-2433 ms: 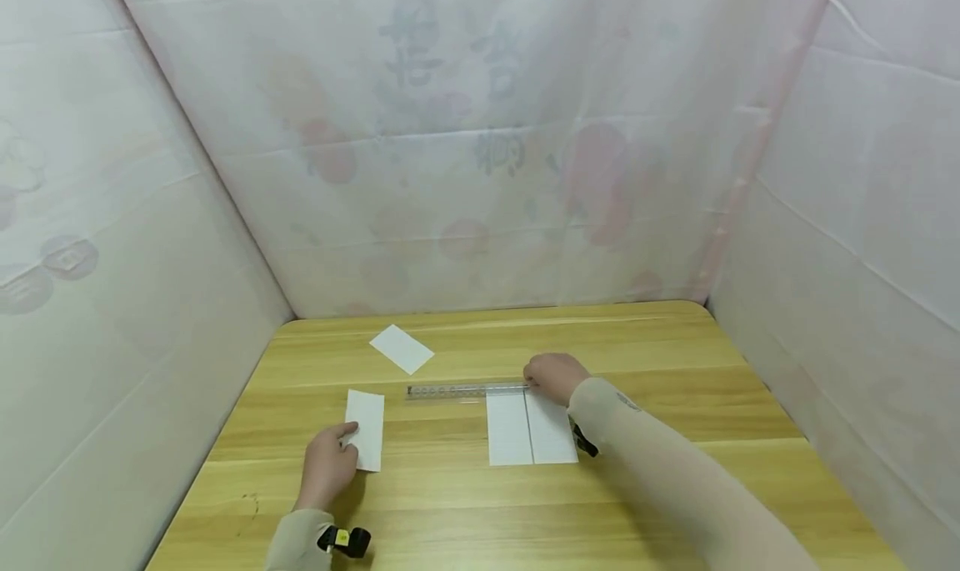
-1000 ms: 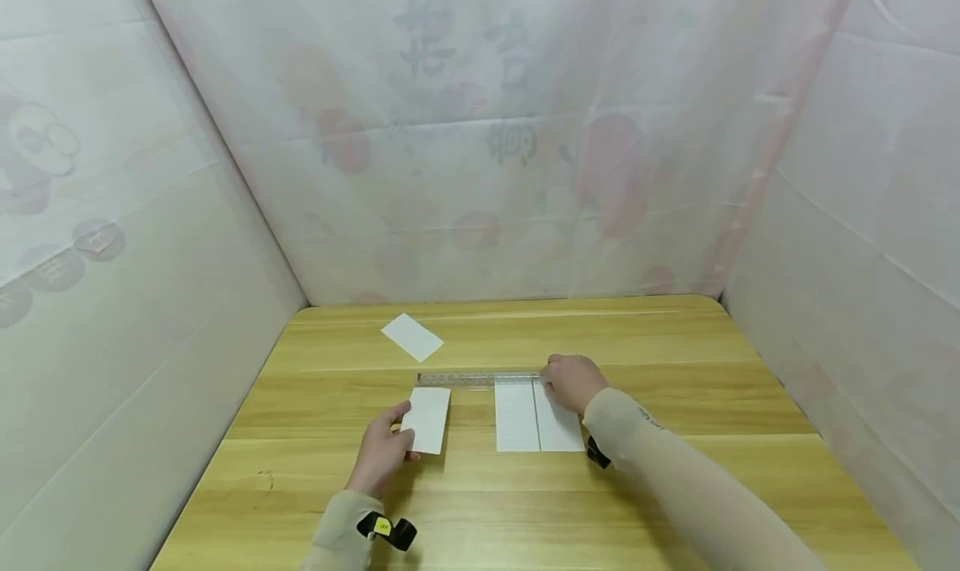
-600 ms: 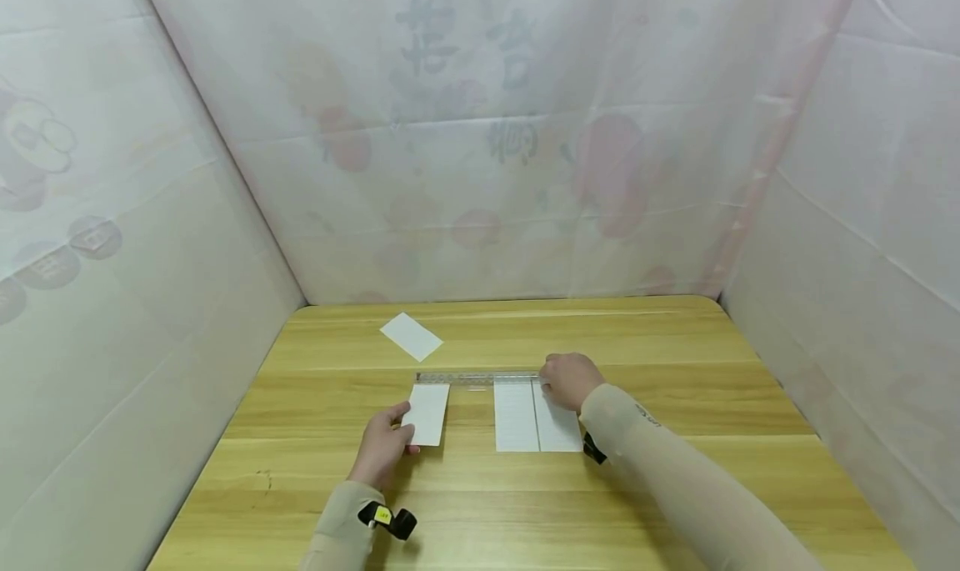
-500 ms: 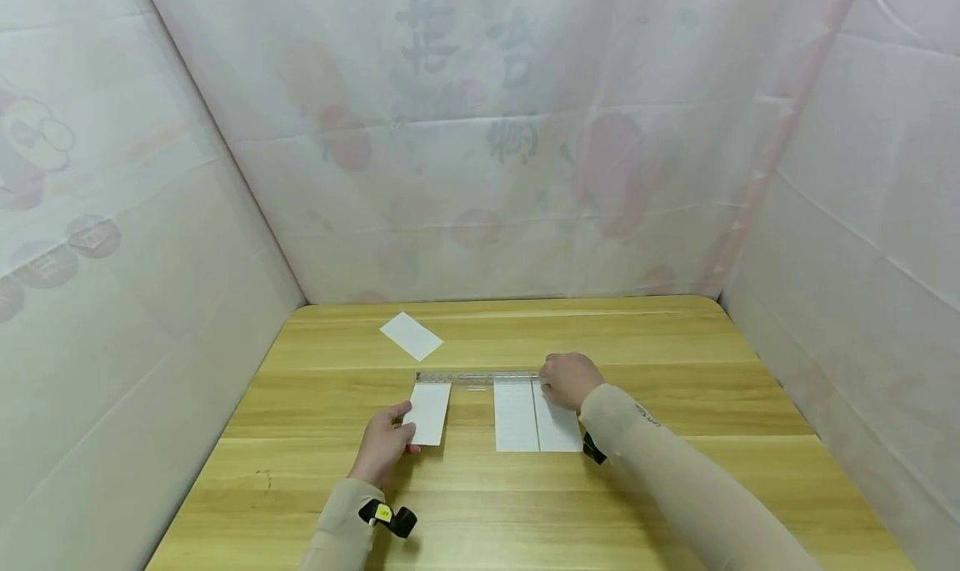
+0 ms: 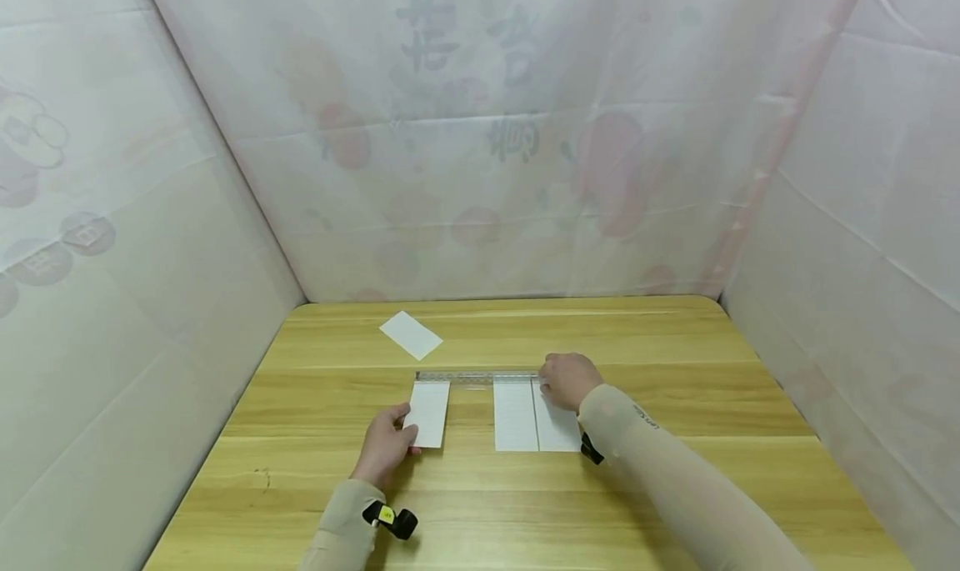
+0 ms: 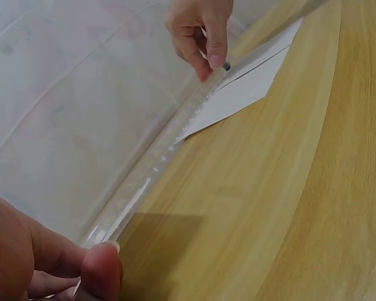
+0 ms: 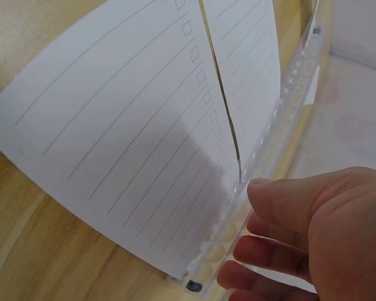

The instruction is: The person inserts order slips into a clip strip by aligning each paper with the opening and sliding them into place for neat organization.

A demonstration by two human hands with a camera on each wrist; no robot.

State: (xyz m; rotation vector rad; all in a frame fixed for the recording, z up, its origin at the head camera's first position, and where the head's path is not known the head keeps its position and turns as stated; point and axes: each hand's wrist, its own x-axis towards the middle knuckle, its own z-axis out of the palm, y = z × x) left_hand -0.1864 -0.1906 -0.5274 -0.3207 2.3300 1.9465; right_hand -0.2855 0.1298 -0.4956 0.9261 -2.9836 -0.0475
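My left hand pinches a small white card between thumb and fingers. The card's top edge is at the left end of a long clear plastic strip. A row of round shapes runs along this strip, and the right wrist view shows its wavy edge. My right hand pinches the strip near its other end, thumb on top. Two lined paper cards lie side by side with top edges at the strip, a narrow gap between them. The right one has small printed boxes.
Another white card lies askew on the wooden table, beyond the strip to the left. Wood shows between the held card and the lined pair. Pale printed fabric hangs behind and on both sides.
My left hand has brought its card rightward from the table's left part up to the strip's left end, then shifted it only slightly. My right hand stays on the strip.
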